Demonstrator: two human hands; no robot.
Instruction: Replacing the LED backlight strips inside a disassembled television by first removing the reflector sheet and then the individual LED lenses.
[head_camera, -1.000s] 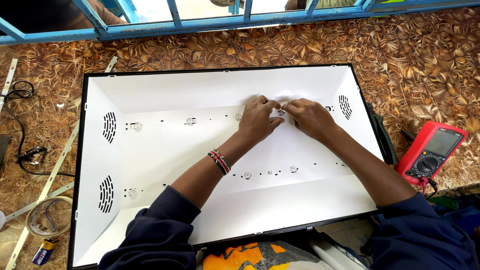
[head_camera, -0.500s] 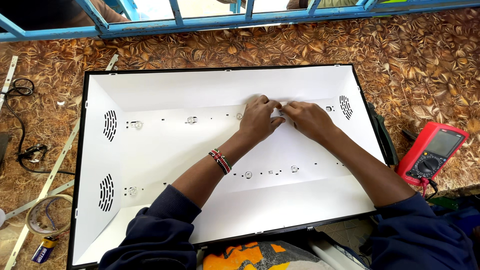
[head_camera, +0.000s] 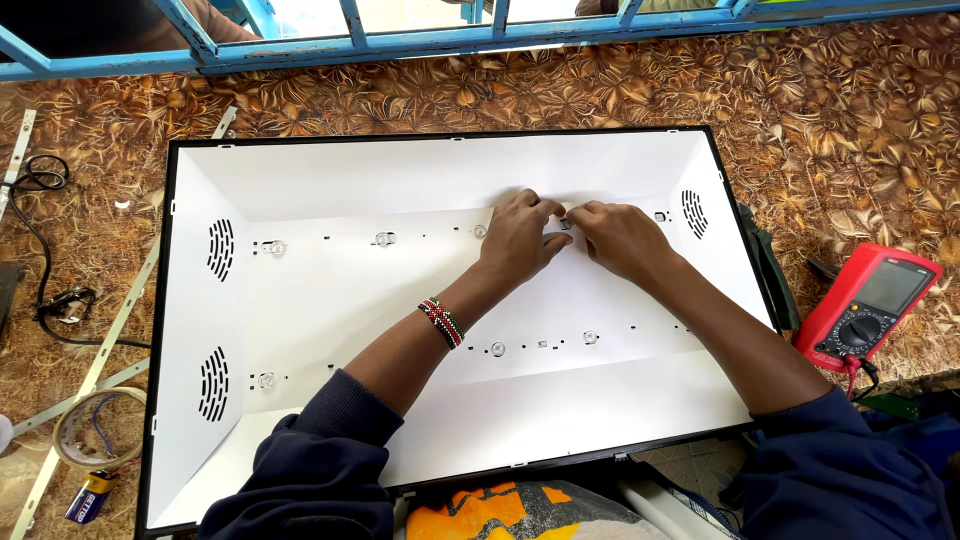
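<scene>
A large white backlight panel (head_camera: 330, 300) in a black frame lies flat before me, with two rows of small round lenses. My left hand (head_camera: 520, 238) and my right hand (head_camera: 618, 235) meet over one lens (head_camera: 565, 222) in the upper row, right of centre. The fingertips of both hands pinch around that small lens. A beaded bracelet (head_camera: 441, 322) circles my left wrist. Other lenses (head_camera: 384, 239) in the row stand uncovered to the left.
A red multimeter (head_camera: 868, 306) lies right of the panel. Left of it are metal strips (head_camera: 100, 360), a black cable (head_camera: 45, 290), a tape roll (head_camera: 95, 428) and a small battery (head_camera: 85, 497). A blue frame (head_camera: 480, 45) runs along the far edge of the patterned surface.
Both hands stay on the same lens in the upper row; only the fingers shift slightly.
</scene>
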